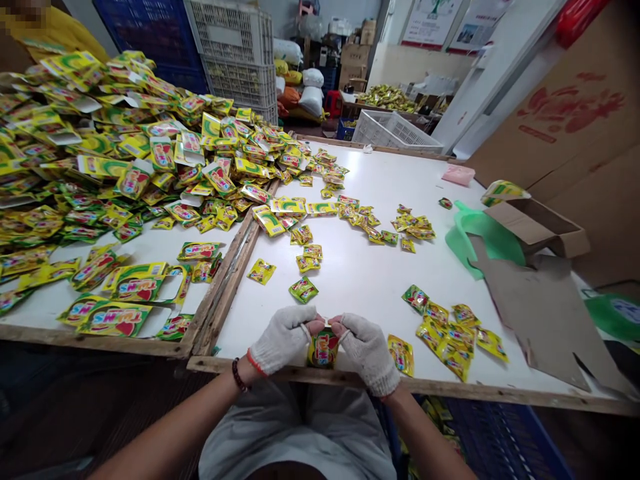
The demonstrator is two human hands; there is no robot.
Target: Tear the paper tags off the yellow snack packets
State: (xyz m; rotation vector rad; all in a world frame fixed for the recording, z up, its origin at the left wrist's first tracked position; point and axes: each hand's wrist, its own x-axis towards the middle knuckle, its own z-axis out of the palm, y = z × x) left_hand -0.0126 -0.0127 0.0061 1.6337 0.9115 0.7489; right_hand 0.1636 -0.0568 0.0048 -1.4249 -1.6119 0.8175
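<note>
Left hand (pixel 285 339): wore an off-white knit glove (pixel 278 348), its thumb end (pixel 315 327) uncovered.
Left cuff (pixel 254 362): was edged in bright orange-red trim.
Left wrist (pixel 247 372): carried a bracelet (pixel 239 376) of dark reddish-brown round beads.
Right hand (pixel 364 347): wore a matching off-white glove (pixel 370 355), thumb end also uncovered.
Right cuff (pixel 384 382): looked ribbed, with a thin reddish edge.
Forearms (pixel 185 419): were bare as far as they showed.
Lap (pixel 240 433): was covered in pale grey, creased cloth; trousers or apron, hard to tell from this angle.
</note>
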